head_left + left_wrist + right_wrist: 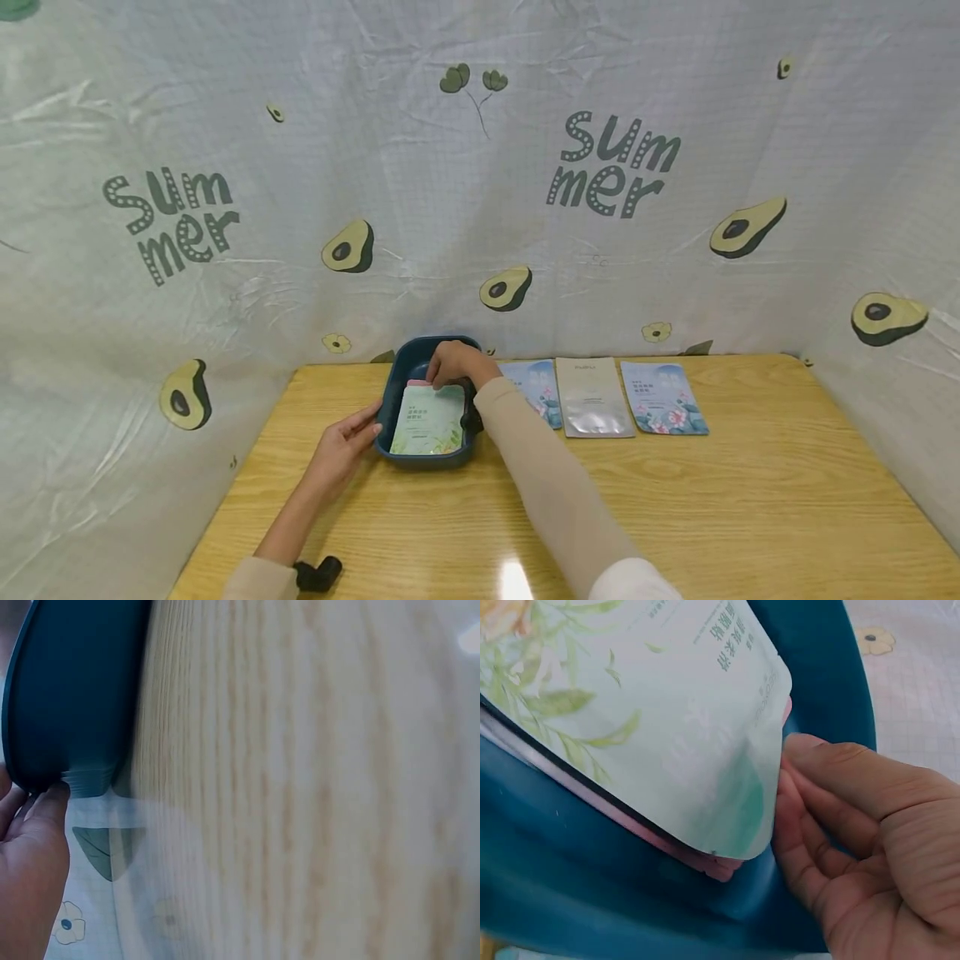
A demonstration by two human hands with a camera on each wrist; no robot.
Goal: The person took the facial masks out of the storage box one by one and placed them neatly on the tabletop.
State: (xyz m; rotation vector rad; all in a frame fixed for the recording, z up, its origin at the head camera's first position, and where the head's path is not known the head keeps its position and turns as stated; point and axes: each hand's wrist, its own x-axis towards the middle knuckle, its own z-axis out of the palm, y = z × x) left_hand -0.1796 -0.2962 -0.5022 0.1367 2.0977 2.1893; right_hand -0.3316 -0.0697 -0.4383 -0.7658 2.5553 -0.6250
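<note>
A dark blue plastic basin (427, 462) stands at the back of the table, left of the middle. My left hand (337, 450) holds its left side, with the thumb against the outer wall (75, 697) in the left wrist view. A pale green face mask packet (427, 421) with leaf prints lies inside, over a pink packet (718, 870) whose edge shows beneath it. My right hand (459, 364) reaches over the basin from the right. Its thumb and curled fingers pinch the packets' edge in the right wrist view; the fingertips are partly hidden behind the green packet.
Right of the basin lie a blue floral packet (551, 408), partly behind my right sleeve, a beige and silver packet (596, 400) and another blue floral packet (663, 400). A printed cloth (420, 208) hangs behind the wooden table (712, 508).
</note>
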